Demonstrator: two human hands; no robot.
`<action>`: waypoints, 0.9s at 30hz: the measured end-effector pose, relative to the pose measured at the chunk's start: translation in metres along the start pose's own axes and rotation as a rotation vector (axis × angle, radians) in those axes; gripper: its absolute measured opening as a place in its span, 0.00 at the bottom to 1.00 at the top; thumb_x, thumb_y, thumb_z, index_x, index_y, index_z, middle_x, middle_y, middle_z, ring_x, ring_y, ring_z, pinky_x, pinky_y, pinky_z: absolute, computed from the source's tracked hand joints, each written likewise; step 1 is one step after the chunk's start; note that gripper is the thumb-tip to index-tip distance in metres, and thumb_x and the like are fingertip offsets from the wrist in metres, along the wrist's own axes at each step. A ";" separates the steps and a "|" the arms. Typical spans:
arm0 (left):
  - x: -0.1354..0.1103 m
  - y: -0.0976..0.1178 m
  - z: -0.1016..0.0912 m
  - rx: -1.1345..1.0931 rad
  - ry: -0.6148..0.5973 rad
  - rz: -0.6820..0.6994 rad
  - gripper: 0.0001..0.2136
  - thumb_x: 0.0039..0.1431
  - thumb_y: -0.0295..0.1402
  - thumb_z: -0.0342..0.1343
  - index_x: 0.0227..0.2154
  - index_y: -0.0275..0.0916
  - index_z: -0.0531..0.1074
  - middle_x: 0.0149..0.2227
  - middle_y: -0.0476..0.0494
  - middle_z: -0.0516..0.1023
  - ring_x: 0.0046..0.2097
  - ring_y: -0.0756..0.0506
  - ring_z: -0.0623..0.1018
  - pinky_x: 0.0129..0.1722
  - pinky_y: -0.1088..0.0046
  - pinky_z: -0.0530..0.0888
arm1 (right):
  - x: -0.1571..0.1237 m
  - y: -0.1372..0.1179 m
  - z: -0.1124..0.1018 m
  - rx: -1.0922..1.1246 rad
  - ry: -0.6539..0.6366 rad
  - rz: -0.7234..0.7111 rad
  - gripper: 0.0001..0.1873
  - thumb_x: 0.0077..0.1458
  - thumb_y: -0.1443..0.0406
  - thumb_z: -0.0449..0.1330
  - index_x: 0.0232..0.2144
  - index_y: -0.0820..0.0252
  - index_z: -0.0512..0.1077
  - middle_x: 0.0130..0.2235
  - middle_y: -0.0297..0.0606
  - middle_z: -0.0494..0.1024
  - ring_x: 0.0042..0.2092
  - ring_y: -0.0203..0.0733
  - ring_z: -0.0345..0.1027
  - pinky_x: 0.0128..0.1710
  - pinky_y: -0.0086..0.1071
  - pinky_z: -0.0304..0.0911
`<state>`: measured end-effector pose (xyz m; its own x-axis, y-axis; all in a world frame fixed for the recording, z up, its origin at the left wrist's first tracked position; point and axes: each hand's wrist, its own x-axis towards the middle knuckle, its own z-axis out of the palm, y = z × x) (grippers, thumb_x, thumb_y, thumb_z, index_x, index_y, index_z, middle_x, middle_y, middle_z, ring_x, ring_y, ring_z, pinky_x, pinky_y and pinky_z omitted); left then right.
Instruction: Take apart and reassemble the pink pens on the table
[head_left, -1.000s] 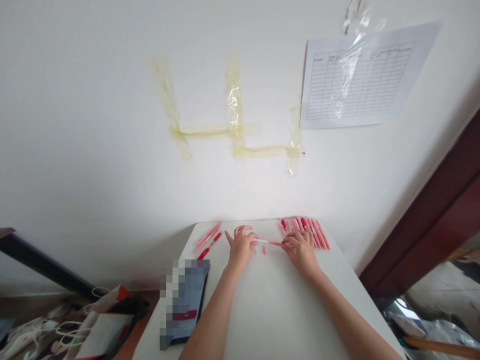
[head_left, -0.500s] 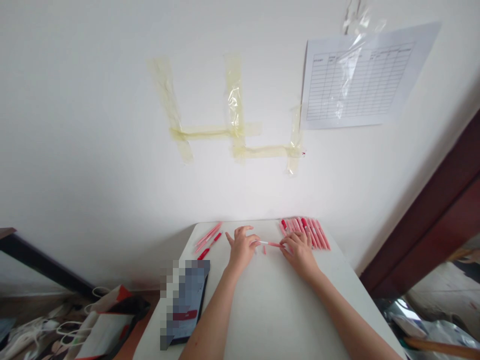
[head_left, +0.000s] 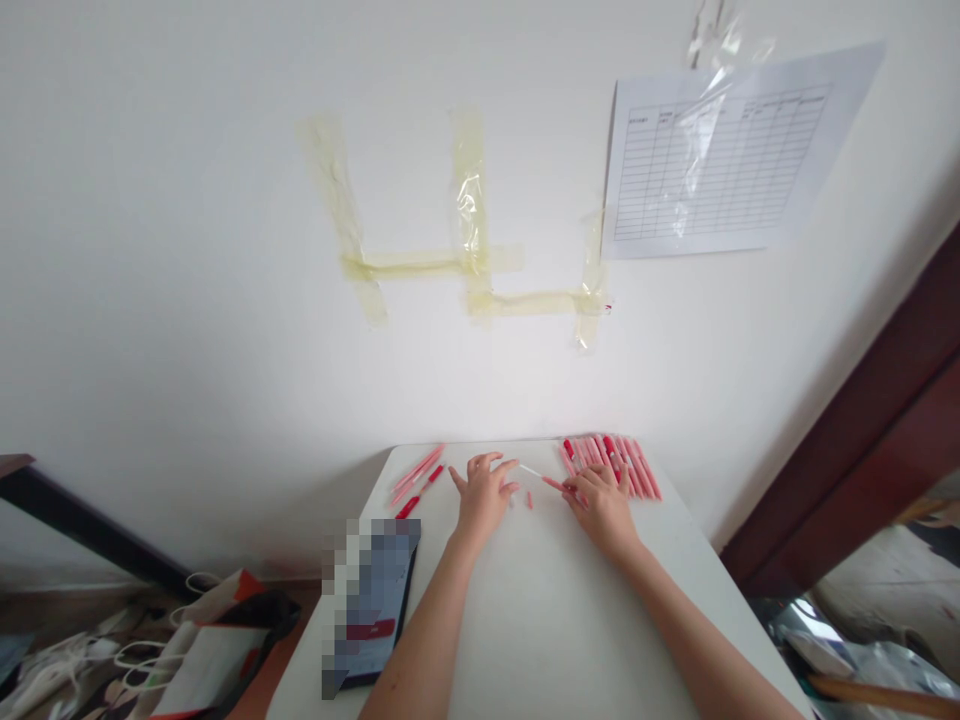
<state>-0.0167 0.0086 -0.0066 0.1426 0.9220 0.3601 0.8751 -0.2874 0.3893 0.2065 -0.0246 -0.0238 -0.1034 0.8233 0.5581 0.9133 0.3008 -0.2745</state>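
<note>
A slim, pink, plastic-looking tube (head_left: pixel 553 484), a thin white rod (head_left: pixel 531 471) extending from its end, slants over the smooth white tabletop (head_left: pixel 547 610) between two bare hands. The right hand (head_left: pixel 604 500) pinches the tube; the left hand (head_left: pixel 482 497) has thumb and forefinger parted near the rod's tip, contact unclear. A light, steady pinch keeping rod and tube aligned should work best. On the wall, a white paper sheet (head_left: pixel 787 190) bears a printed grid, its headings too small to read.
</note>
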 end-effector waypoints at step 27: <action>0.000 -0.012 -0.016 -0.029 -0.185 0.066 0.08 0.53 0.31 0.61 0.32 0.54 0.80 0.58 0.52 0.70 0.63 0.37 0.59 0.59 0.28 0.34 | -0.005 -0.013 0.006 -0.125 0.017 0.014 0.11 0.58 0.64 0.54 0.40 0.48 0.74 0.38 0.40 0.79 0.50 0.53 0.64 0.62 0.66 0.28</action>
<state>-0.0349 0.0076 0.0025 0.2842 0.9321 0.2243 0.8475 -0.3537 0.3957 0.1927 -0.0298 -0.0274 -0.0845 0.8181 0.5688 0.9567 0.2263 -0.1834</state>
